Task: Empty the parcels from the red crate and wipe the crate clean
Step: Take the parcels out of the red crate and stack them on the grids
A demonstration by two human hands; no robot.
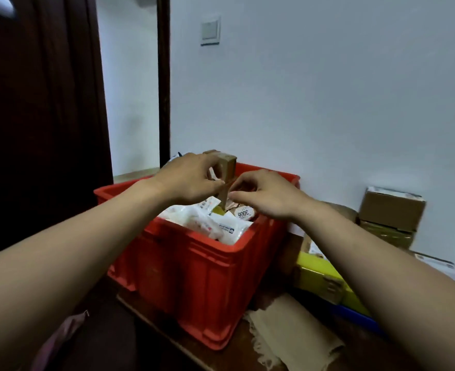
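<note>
— What has the left hand (191, 180) got?

— A small brown cardboard parcel (227, 167). It stands on end, and the fingers curl over its top and far side while the thumb presses the near face.

— And the right hand (263, 194)?

— It's just beside the left one. The fingers are curled in, and the thumb and forefinger pinch the same parcel lower down on its near edge. I can't tell whether they hold the card itself or a strip of tape.

— Where's the parcel?

— Over the middle of the red crate (207, 277), with its foot down among the other parcels. The crate is full: white plastic mailers (210, 223) are heaped at the near side, and a round label (243, 213) reading 3006 lies by the right wrist.

— And the crate?

— On a dark wooden surface (151, 314), close to the white wall (328, 103). A beige cloth (293, 333) lies crumpled by its near right corner. Behind that is a yellow box (320, 274), and further right two cardboard boxes (392, 210) are stacked against the wall.

— Anything to the left?

— A dark door (33, 103), and a light switch (210, 30) on the wall above the crate.
</note>
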